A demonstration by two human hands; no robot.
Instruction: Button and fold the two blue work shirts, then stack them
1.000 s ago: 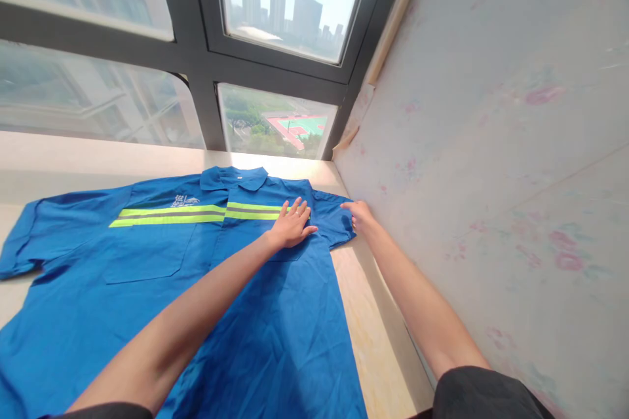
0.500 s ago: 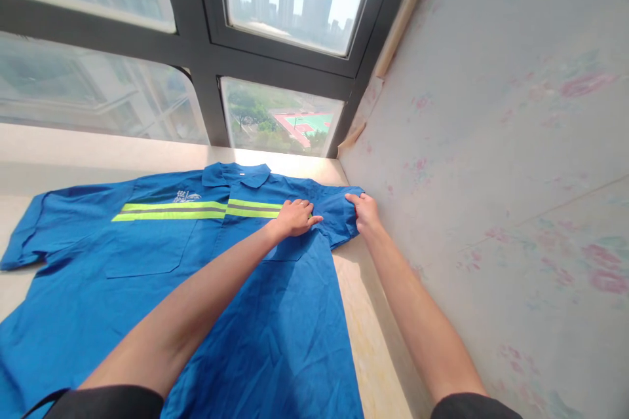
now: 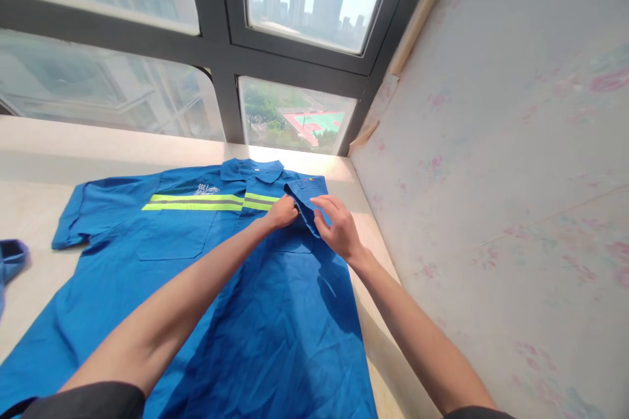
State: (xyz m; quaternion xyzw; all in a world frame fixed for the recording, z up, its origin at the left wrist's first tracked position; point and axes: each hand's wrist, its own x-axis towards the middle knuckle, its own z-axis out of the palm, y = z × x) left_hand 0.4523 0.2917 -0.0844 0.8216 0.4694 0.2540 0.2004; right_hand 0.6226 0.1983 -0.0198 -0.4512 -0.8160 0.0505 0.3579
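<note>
A blue short-sleeved work shirt [image 3: 187,294] lies spread front up, its collar toward the window, with a yellow-green and grey stripe across the chest. Its right-hand sleeve [image 3: 308,193] is folded inward over the chest, the cuff opening facing left and down. At that cuff's edge, my left hand [image 3: 284,213] is closed on the sleeve; its fingertips are partly hidden. My right hand [image 3: 338,228] is over the folded sleeve with fingers bent and apart; whether it touches the cloth is hard to tell.
The shirt lies on a pale window ledge [image 3: 29,163]. A grey-framed window [image 3: 223,46] rises behind it, and a wall with flowered paper [image 3: 491,177] borders the right side. Another piece of blue cloth [image 3: 12,258] shows at the left edge.
The sleeve that was stretched out toward the wall is now turned inward over the chest. My right hand moved left and loosened from the cuff; my flat left hand closed at it.
</note>
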